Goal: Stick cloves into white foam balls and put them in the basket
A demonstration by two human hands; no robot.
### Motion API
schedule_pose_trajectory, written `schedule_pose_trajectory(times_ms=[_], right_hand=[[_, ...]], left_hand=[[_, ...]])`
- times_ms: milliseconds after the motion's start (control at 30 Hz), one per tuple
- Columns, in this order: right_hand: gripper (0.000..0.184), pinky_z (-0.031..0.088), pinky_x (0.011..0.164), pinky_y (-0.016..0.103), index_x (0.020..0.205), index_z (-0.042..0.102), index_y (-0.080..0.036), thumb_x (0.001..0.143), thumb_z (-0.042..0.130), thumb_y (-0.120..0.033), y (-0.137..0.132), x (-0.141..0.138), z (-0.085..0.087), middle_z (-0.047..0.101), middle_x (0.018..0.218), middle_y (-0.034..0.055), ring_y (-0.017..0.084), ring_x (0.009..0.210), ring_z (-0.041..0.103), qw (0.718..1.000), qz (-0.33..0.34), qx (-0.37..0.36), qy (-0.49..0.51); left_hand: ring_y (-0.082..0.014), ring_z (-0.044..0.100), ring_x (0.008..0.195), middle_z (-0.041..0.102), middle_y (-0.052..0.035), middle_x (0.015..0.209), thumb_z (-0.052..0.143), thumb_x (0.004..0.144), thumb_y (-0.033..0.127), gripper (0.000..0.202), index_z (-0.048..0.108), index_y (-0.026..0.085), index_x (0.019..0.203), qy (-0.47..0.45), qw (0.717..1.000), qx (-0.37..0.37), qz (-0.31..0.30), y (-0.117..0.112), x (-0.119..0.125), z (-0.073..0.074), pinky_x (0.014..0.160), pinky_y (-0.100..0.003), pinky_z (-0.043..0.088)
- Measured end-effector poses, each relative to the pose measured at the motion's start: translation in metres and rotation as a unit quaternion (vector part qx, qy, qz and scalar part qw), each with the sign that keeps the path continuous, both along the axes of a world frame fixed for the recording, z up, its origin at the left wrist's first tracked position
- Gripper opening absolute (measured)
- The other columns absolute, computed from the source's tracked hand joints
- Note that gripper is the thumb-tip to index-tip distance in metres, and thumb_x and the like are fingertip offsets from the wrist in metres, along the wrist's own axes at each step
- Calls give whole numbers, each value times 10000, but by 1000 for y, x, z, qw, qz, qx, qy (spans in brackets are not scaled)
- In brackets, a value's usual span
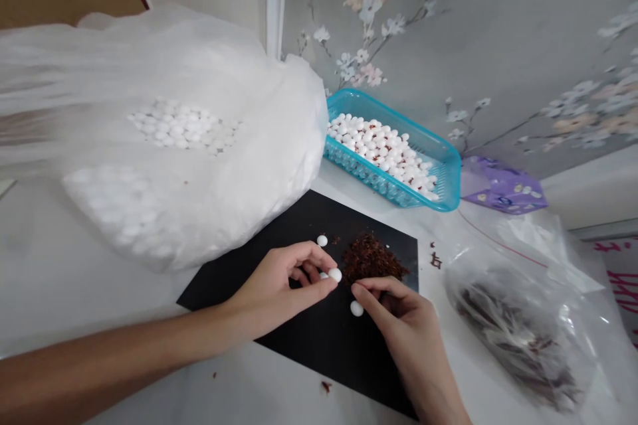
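My left hand (284, 285) rests on a black mat (319, 339) and pinches a small white bead (335, 274) between thumb and forefinger. Close to its right, my right hand (399, 319) has its fingers curled, fingertips pressed together beside a pile of dark reddish-brown flakes (371, 257). What those fingertips hold is too small to make out. A second white bead (356, 308) lies on the mat just left of my right hand. A third bead (321, 240) sits on the mat above my left hand.
A big white plastic bag (164, 139) of white beads fills the left. At the back stands a turquoise basket (443, 179) of beads with reddish bits. A clear bag (523, 332) of dark dried material lies right. A purple packet (498, 187) lies beyond.
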State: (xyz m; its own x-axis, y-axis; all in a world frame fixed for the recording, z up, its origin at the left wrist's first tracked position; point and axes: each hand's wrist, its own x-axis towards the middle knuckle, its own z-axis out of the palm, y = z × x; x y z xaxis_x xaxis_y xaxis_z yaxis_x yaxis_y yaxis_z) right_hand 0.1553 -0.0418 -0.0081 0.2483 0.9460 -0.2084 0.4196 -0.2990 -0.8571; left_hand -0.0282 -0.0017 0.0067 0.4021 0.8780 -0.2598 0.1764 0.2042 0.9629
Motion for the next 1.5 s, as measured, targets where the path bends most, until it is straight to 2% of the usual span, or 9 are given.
schedule_pose_trajectory(times_ms=[167,367,433,567,767,933,1167,1333,1500], right_hand=[[263,323,453,234,700,716,-169,667,699,-429,1,-3,-1,528,598,2,94,496,357,1000,-8,16,1],[239,322,457,222,695,649,-177,783,607,-395,-1,-4,2,500,613,-9,99,505,379,995,79,26,-51],[241,335,469,221,724,609,-179,827,554,-390,-2,-5,2,496,647,-8,102,519,396,993,88,45,-57],[224,373,536,229,756,528,-192,884,473,-366,-4,-9,2,488,697,-3,122,601,451,991,84,100,-30],[185,370,569,233,770,497,-204,908,446,-315,-7,-15,3,464,705,-11,125,633,441,980,126,151,11],[169,363,575,234,791,503,-204,913,446,-307,-8,-15,0,458,723,-14,120,640,433,982,129,134,23],[164,382,613,236,802,504,-205,915,447,-310,-8,-14,-1,468,746,-10,122,670,446,981,137,134,40],[162,395,639,237,802,506,-207,915,448,-308,-9,-13,-1,478,764,-5,127,701,458,980,142,128,57],[159,378,590,221,800,500,-211,917,442,-303,-10,-15,1,451,728,-18,115,654,434,978,138,140,72]], left_hand=[[-105,549,716,625,5,809,605,793,301,137,621,182,859,-4,1000,3,-6,1,0,0,641,-208,433],[-104,552,709,628,9,807,605,791,289,133,619,184,871,-3,1000,8,-6,-1,-1,-2,640,-208,428],[-106,555,718,632,7,814,603,793,290,137,621,184,878,-3,1000,12,-6,-1,-1,-2,644,-209,428],[-119,564,740,644,-2,837,591,803,321,167,630,183,889,4,1000,19,-12,-1,-1,-3,652,-219,431],[-146,605,816,674,-13,866,583,808,331,193,647,187,919,6,1000,16,-24,0,-1,-1,692,-235,440],[-137,598,786,670,-13,857,590,791,282,162,654,179,899,2,999,22,-32,0,0,0,664,-225,439],[-137,603,776,676,-8,845,587,800,301,168,661,184,895,2,999,33,-32,-3,1,-3,676,-228,449],[-147,622,804,691,-10,856,604,794,319,191,683,192,911,-1,999,20,-32,-2,0,-3,688,-228,455],[-151,641,815,708,-16,854,634,780,349,216,695,190,913,-26,999,-2,-31,-2,-1,-4,707,-232,464]])
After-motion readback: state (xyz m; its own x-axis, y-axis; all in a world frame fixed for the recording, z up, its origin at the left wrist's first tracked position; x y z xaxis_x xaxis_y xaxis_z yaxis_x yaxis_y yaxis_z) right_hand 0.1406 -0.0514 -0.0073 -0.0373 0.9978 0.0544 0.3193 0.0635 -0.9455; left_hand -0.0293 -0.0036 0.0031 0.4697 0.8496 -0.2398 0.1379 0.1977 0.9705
